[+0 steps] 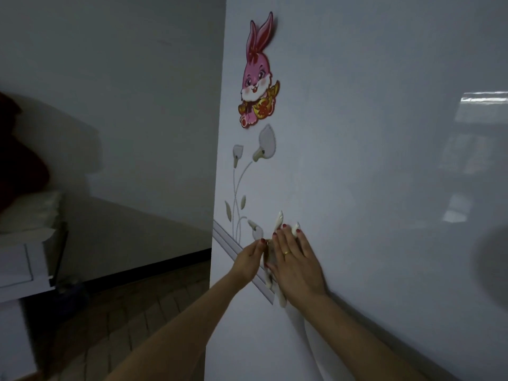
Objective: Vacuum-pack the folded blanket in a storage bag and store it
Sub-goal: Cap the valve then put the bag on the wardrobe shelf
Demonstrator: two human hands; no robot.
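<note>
Neither the blanket nor the storage bag is in view. A tall glossy white wardrobe door (357, 160) fills the right half of the view. My left hand (248, 258) pinches a cream flower-shaped handle (268, 273) low on the door. Just right of the handle, my right hand (298, 266) lies flat against the door with its fingers spread, a ring on one finger. Part of the handle is hidden behind both hands.
A pink rabbit sticker (258, 78) and pale flower decorations (264, 144) sit higher on the door. At the far left a white cabinet (19, 268) carries a white stack and a dark red bundle (19, 166). Brown tiled floor (123, 320) lies below.
</note>
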